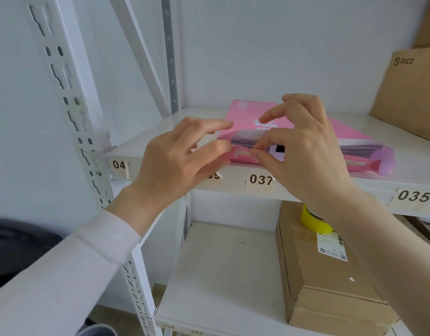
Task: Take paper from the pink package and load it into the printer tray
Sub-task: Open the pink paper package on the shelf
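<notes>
The pink package [248, 115] lies flat on the white upper shelf [146, 139], its open near end facing me and showing the white paper stack [248, 138] inside. My left hand [175, 161] is at the package's near left corner, fingers spread, fingertips touching the pink flap. My right hand [303, 146] is over the open end, thumb and fingers pinched at the edge of the flap or top sheets; I cannot tell which. The printer tray is not in view.
A brown PICO carton [412, 93] stands at the right on the same shelf. On the lower shelf [223, 267] lies a long cardboard box [318, 270] with a yellow tape roll [311, 220] on it. A white slotted upright [71, 98] runs down the left.
</notes>
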The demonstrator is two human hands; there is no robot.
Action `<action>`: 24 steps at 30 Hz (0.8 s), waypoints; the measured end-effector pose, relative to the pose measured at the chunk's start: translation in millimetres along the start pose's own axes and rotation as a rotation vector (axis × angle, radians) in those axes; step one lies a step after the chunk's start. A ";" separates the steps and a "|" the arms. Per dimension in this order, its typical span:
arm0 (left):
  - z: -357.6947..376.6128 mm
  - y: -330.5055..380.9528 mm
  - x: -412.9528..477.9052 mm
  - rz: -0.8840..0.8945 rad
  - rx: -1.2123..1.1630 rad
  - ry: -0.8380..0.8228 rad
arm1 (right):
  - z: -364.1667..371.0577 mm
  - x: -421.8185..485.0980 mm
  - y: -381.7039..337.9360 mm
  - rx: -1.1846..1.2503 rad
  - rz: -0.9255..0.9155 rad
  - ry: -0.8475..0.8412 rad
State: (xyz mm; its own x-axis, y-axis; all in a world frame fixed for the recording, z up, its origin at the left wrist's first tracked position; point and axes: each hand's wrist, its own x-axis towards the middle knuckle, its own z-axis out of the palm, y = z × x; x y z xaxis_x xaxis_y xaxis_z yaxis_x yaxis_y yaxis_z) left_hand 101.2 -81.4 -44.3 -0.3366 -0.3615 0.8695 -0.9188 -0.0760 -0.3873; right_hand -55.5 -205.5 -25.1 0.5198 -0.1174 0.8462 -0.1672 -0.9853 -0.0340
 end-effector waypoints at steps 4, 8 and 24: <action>3.1 4.3 3.6 0.084 0.038 -0.067 | -2.3 4.2 -0.4 -0.001 0.002 -0.025; 3.2 0.9 10.3 0.057 0.097 -0.072 | -2.3 3.5 0.8 0.002 0.011 -0.030; 4.3 6.6 25.5 0.152 0.107 -0.075 | -0.2 5.1 4.1 0.025 0.002 -0.022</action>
State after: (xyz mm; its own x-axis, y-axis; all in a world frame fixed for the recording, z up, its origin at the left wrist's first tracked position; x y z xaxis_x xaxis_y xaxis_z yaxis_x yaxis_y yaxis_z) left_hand 87.4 -95.2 -26.0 -0.4500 -0.4445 0.7745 -0.8298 -0.1122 -0.5466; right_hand -53.7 -210.1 -20.8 0.5378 -0.1223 0.8341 -0.1478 -0.9878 -0.0495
